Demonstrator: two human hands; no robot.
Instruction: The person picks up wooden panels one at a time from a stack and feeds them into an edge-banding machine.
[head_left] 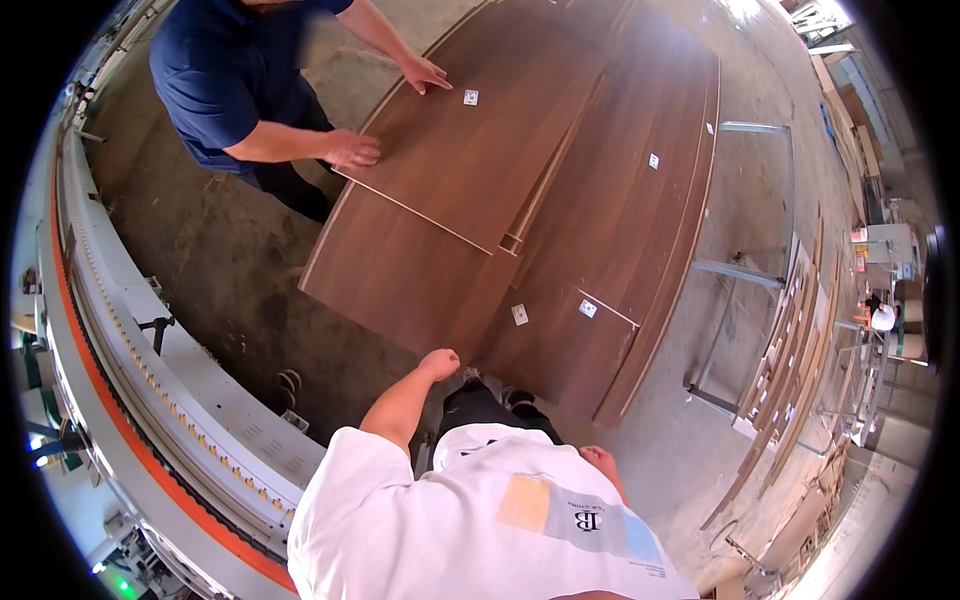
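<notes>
My left hand (pixel 440 364) is loosely closed just off the near edge of a stack of brown wood-grain panels, and nothing shows in it. Beside my body on the right, my right hand (pixel 602 461) hangs low, partly hidden by my shirt, so its fingers cannot be made out. The upper left panel (pixel 480 150) lies on a larger brown panel (pixel 390 265), its near edge set back. Alongside on the right, more brown panels (pixel 640 220) overlap, and small white labels (pixel 587 309) are stuck on them.
A co-worker in a dark blue shirt (pixel 215 75) stands at the far left, both hands on the upper left panel. A long machine (pixel 150 400) with an orange strip curves along the left. To the right stand a metal frame (pixel 740 270) and leaning narrow strips (pixel 785 350).
</notes>
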